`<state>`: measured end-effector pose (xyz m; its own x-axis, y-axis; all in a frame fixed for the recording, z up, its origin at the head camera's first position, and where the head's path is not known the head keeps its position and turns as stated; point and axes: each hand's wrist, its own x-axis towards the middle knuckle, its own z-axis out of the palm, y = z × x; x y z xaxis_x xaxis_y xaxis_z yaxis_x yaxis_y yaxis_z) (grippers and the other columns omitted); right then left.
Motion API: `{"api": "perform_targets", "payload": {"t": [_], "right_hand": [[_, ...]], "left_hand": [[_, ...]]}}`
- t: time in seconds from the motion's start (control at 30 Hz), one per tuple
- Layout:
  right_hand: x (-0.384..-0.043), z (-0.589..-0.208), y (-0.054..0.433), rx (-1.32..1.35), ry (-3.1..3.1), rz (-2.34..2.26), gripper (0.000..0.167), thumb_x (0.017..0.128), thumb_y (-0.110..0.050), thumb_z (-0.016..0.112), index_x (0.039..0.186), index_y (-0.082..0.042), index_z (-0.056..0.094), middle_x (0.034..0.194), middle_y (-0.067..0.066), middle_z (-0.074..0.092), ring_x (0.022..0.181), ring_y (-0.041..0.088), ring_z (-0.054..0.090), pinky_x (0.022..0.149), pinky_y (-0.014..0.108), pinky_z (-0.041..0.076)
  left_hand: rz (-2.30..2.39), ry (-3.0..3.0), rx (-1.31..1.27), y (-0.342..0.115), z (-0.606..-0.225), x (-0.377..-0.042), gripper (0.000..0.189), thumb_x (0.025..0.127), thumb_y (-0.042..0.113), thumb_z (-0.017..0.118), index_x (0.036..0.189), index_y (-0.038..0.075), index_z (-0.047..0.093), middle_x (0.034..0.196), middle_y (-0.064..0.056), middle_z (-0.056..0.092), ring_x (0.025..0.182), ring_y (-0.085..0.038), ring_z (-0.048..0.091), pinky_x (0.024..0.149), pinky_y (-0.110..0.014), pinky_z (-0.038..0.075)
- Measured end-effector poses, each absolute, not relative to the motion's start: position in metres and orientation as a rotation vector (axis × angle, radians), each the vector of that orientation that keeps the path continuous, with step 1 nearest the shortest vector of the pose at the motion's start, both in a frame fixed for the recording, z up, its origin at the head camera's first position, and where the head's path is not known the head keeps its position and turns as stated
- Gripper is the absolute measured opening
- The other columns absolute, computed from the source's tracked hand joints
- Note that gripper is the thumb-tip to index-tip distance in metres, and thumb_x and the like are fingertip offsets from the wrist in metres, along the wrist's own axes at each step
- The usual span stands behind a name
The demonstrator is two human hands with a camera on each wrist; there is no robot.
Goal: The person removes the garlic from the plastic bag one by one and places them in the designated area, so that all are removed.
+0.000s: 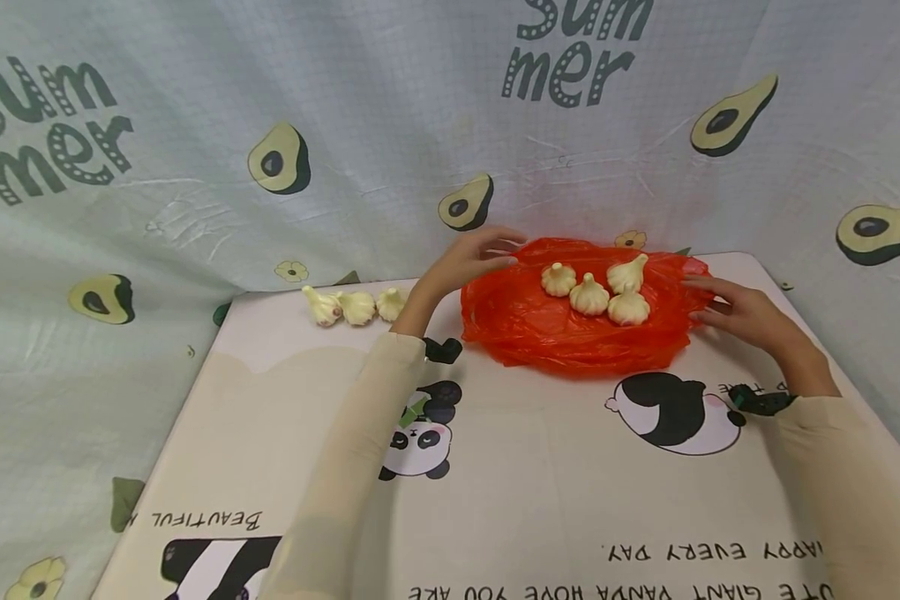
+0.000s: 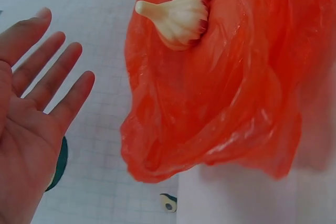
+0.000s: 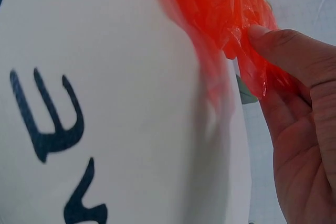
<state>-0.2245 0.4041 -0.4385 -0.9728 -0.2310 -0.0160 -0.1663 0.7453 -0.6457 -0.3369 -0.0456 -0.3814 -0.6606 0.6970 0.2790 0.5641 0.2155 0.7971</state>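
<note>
**Two hands flank the orange bag, long side running left to right**

Nearest us lies the table cover (image 1: 540, 467) with its panda prints and upside-down lettering, and our two sleeved forearms reach across it toward the far edge. Beyond them sits the orange plastic bag (image 1: 570, 329), spread out flat on the far part of the table, its long axis running left to right between our hands.

Our right hand (image 1: 742, 315) is at the bag's right end. In the right wrist view the thumb (image 3: 283, 43) presses into a fold of the orange film (image 3: 220, 9), with the other fingers behind it, so we judge this hand to be pinching the bag's edge, though how firmly we cannot tell.

Our left hand (image 1: 468, 260) is at the bag's far left corner. In the left wrist view its palm (image 2: 26, 129) is flat, fingers straight and spread, holding nothing and a little apart from the film. So the right hand is the one in contact; the left is merely near.

On top of the bag, toward its far right part, four garlic bulbs (image 1: 592, 292) lie in a close cluster. Three more garlic bulbs (image 1: 356, 307) lie in a row on the bare cover, left of our left wrist, well apart from the bag.

Farthest off hangs the avocado-print backdrop (image 1: 390, 125).
</note>
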Motion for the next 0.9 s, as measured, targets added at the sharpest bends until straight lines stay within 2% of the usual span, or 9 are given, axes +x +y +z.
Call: {"api": "perform_targets", "payload": {"t": [0.03, 0.2, 0.5, 0.7, 0.9], "right_hand": [[-0.225, -0.439, 0.404, -0.328, 2.846, -1.042, 0.06, 0.096, -0.01, 0.071, 0.15, -0.007, 0.046, 0.152, 0.029, 0.041, 0.136, 0.051, 0.038, 0.084, 0.0, 0.035], [-0.225, -0.439, 0.404, -0.322, 2.851, -1.015, 0.059, 0.096, -0.01, 0.07, 0.15, -0.007, 0.046, 0.152, 0.028, 0.041, 0.137, 0.05, 0.038, 0.089, 0.004, 0.035], [-0.224, -0.438, 0.404, -0.351, 2.869, -1.013, 0.058, 0.096, -0.011, 0.071, 0.149, -0.006, 0.049, 0.152, 0.027, 0.042, 0.136, 0.05, 0.039, 0.085, 0.0, 0.033], [-0.224, -0.438, 0.404, -0.37, 2.882, -1.036, 0.055, 0.095, -0.009, 0.072, 0.146, -0.004, 0.051, 0.153, 0.024, 0.042, 0.135, 0.048, 0.041, 0.084, -0.003, 0.033], [-0.224, -0.438, 0.405, -0.359, 2.886, -1.04, 0.054, 0.097, -0.013, 0.07, 0.147, -0.006, 0.05, 0.155, 0.024, 0.04, 0.136, 0.049, 0.039, 0.086, -0.003, 0.032]], "left_hand": [[1.428, 2.341, 1.217, -0.043, -0.383, -0.339, 0.039, 0.098, 0.009, 0.068, 0.135, -0.001, 0.061, 0.137, -0.018, 0.061, 0.126, -0.033, 0.06, 0.104, -0.032, 0.05], [1.388, 2.35, 1.177, -0.032, -0.391, -0.345, 0.04, 0.096, 0.008, 0.07, 0.135, -0.001, 0.061, 0.136, -0.016, 0.062, 0.125, -0.029, 0.061, 0.105, -0.032, 0.05], [1.286, 2.328, 1.113, -0.009, -0.403, -0.352, 0.039, 0.099, 0.013, 0.068, 0.136, 0.006, 0.062, 0.137, -0.008, 0.063, 0.125, -0.018, 0.06, 0.105, -0.025, 0.047], [1.165, 2.357, 1.114, 0.01, -0.406, -0.354, 0.037, 0.1, 0.014, 0.066, 0.136, 0.007, 0.064, 0.135, -0.006, 0.065, 0.125, -0.017, 0.058, 0.107, -0.024, 0.045], [1.085, 2.425, 1.067, 0.022, -0.407, -0.356, 0.029, 0.1, 0.015, 0.066, 0.128, 0.008, 0.071, 0.126, -0.004, 0.069, 0.118, -0.016, 0.058, 0.102, -0.021, 0.045]]}}
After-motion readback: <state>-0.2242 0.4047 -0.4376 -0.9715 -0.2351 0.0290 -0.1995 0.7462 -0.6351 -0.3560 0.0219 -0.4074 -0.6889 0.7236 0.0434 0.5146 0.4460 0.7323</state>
